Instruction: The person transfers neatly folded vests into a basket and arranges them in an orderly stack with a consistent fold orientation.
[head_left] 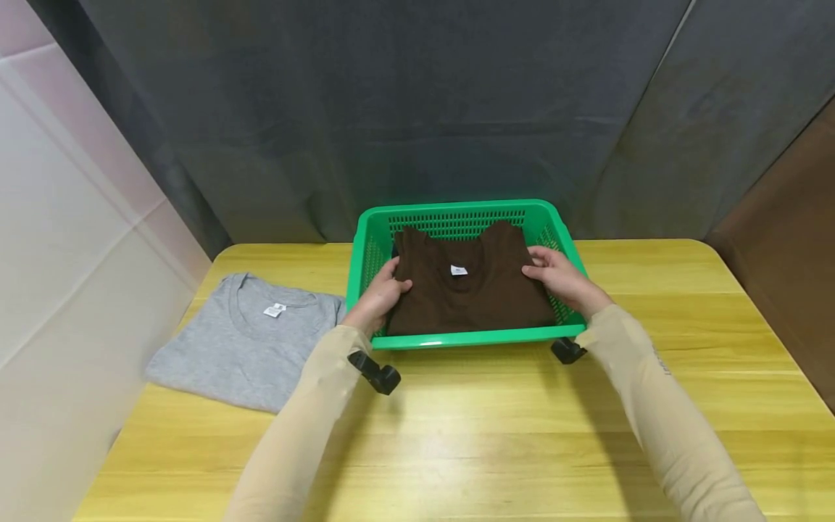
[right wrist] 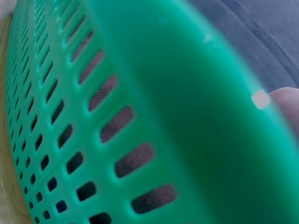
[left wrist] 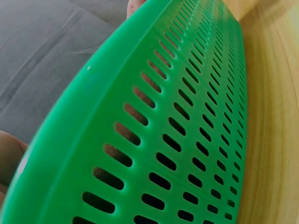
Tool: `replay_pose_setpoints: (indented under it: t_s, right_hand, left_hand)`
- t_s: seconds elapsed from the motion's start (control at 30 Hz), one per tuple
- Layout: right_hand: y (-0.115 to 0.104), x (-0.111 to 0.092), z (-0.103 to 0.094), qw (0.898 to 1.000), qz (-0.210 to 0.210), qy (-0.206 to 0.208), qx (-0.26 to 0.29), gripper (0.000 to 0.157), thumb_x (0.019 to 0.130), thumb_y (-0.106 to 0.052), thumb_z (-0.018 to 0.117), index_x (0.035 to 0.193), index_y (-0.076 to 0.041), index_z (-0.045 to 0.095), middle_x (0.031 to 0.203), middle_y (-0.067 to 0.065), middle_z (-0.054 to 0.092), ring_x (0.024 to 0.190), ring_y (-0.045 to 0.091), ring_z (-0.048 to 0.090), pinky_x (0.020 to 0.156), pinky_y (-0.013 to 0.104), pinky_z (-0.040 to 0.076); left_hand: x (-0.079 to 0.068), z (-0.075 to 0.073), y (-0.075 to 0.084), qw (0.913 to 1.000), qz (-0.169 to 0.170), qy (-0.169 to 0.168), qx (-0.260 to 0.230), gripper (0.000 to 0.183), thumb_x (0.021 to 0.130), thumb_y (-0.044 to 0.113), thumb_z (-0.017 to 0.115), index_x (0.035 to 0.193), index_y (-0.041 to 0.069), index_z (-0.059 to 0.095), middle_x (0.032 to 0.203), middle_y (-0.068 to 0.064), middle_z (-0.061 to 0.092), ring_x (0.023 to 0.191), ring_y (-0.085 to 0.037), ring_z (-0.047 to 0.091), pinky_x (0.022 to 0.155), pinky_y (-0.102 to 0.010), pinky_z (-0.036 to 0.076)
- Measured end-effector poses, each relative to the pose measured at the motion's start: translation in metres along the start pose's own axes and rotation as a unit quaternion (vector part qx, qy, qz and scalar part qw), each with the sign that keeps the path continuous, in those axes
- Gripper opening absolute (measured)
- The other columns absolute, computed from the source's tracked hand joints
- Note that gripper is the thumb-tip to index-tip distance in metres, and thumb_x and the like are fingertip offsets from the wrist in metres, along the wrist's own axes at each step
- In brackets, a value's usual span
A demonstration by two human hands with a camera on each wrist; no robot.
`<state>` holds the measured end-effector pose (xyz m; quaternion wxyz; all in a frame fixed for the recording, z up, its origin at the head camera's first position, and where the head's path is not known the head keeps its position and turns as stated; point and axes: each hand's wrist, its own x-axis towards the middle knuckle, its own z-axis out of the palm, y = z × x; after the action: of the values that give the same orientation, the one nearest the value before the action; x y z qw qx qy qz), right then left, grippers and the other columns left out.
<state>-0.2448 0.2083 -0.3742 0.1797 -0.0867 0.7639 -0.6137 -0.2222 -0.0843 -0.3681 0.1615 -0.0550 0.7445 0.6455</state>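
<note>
A folded brown T-shirt (head_left: 466, 297) lies inside the green plastic basket (head_left: 476, 338), its neckline and white label facing up. At the shirt's left side my left hand (head_left: 380, 296) pinches the edge, thumb on top of the cloth. My right hand (head_left: 561, 277) holds the opposite edge, with its thumb over the fabric and the fingers behind. Both wrists reach over the basket's front corners. In the two wrist views the slotted basket wall hides most of each hand, and brown cloth shows through the slots.
A folded grey T-shirt (head_left: 251, 344) lies on the wooden table (head_left: 470, 435) to the left of the basket. Behind the table hangs a dark grey curtain (head_left: 417, 109). A white panel (head_left: 78, 217) borders the left side, and a brown surface (head_left: 789, 239) the right.
</note>
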Motion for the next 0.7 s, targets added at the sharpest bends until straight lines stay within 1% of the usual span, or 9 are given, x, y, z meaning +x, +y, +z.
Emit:
replay_pose_setpoints:
  t_s: [0.1,0.2,0.27,0.33,0.43,0.47,0.53,0.63,0.7]
  right_hand:
    - [-0.0003,0.0003,0.0,1.0,0.0,-0.002,0.0,0.044,0.095,-0.004,0.041,0.135,0.009,0.027,0.104,0.0,0.061,0.079,0.002,0.06,0.076,0.02,0.047]
    - [-0.0005,0.0007,0.0004,1.0,0.003,-0.004,-0.002,0.044,0.095,-0.003,0.04,0.135,0.009,0.027,0.112,0.011,0.059,0.081,0.003,0.06,0.077,0.02,0.047]
    - [-0.0004,0.001,0.0001,1.0,0.008,-0.005,-0.01,0.045,0.095,-0.003,0.039,0.137,0.008,0.025,0.123,0.021,0.052,0.087,0.005,0.059,0.079,0.02,0.046]
    - [-0.0006,0.0013,-0.0001,1.0,0.016,-0.004,-0.025,0.048,0.095,-0.004,0.038,0.139,0.007,0.021,0.132,0.027,0.042,0.097,0.011,0.056,0.082,0.02,0.044]
    - [-0.0008,0.002,-0.0005,0.999,0.026,-0.003,-0.041,0.052,0.096,-0.006,0.038,0.142,0.005,0.015,0.137,0.028,0.035,0.109,0.021,0.049,0.084,0.02,0.042]
    - [-0.0008,0.002,-0.0007,0.999,0.028,-0.002,-0.047,0.053,0.096,-0.007,0.038,0.142,0.005,0.014,0.137,0.027,0.034,0.109,0.021,0.048,0.084,0.019,0.042]
    - [-0.0008,0.0022,-0.0007,0.999,0.029,-0.008,-0.036,0.053,0.096,-0.006,0.038,0.142,0.005,0.013,0.137,0.027,0.035,0.105,0.017,0.052,0.082,0.019,0.043]
    - [-0.0004,0.0015,-0.001,0.999,0.027,-0.019,-0.018,0.052,0.096,-0.006,0.037,0.142,0.004,0.013,0.135,0.028,0.035,0.091,0.004,0.056,0.079,0.018,0.045]
    - [-0.0004,0.0009,-0.0013,0.999,0.027,-0.024,-0.008,0.052,0.097,-0.006,0.036,0.142,0.003,0.013,0.135,0.028,0.035,0.086,0.0,0.057,0.079,0.02,0.046]
  left_hand:
    - [-0.0007,-0.0004,0.0005,0.9999,-0.001,0.001,-0.011,0.055,0.093,0.0,0.037,0.144,0.012,0.02,0.14,-0.016,0.033,0.123,-0.032,0.038,0.101,-0.045,0.031]
    - [-0.001,-0.0007,0.0006,0.9998,-0.002,0.004,-0.018,0.055,0.093,0.0,0.037,0.144,0.011,0.02,0.139,-0.017,0.034,0.121,-0.032,0.04,0.1,-0.045,0.033]
    - [-0.0008,-0.0006,0.0006,0.9998,-0.004,0.007,-0.018,0.055,0.093,0.0,0.036,0.144,0.011,0.02,0.139,-0.018,0.035,0.12,-0.033,0.04,0.1,-0.045,0.034]
    - [-0.0005,-0.0005,0.0004,0.9997,-0.007,0.009,-0.02,0.056,0.092,-0.001,0.036,0.145,0.011,0.019,0.138,-0.018,0.035,0.12,-0.033,0.041,0.1,-0.045,0.034]
    - [-0.0001,-0.0007,0.0,0.9996,-0.011,0.011,-0.023,0.059,0.091,-0.003,0.034,0.145,0.01,0.015,0.139,-0.02,0.033,0.121,-0.034,0.039,0.1,-0.044,0.033]
    - [0.0,-0.0007,-0.0002,0.9996,-0.012,0.011,-0.022,0.06,0.09,-0.004,0.034,0.145,0.009,0.014,0.14,-0.021,0.032,0.122,-0.034,0.039,0.101,-0.044,0.033]
    - [-0.0001,-0.0007,-0.0004,0.9997,-0.013,0.01,-0.019,0.061,0.09,-0.005,0.033,0.146,0.008,0.012,0.141,-0.021,0.03,0.123,-0.034,0.038,0.101,-0.044,0.032]
    - [0.0,-0.0004,-0.0005,0.9998,-0.014,0.011,-0.011,0.061,0.09,-0.005,0.033,0.146,0.008,0.011,0.142,-0.021,0.029,0.124,-0.034,0.036,0.102,-0.044,0.031]
    - [0.0004,-0.0001,-0.0003,0.9998,-0.013,0.013,-0.009,0.061,0.09,-0.005,0.033,0.146,0.008,0.011,0.142,-0.021,0.028,0.125,-0.034,0.035,0.102,-0.044,0.031]
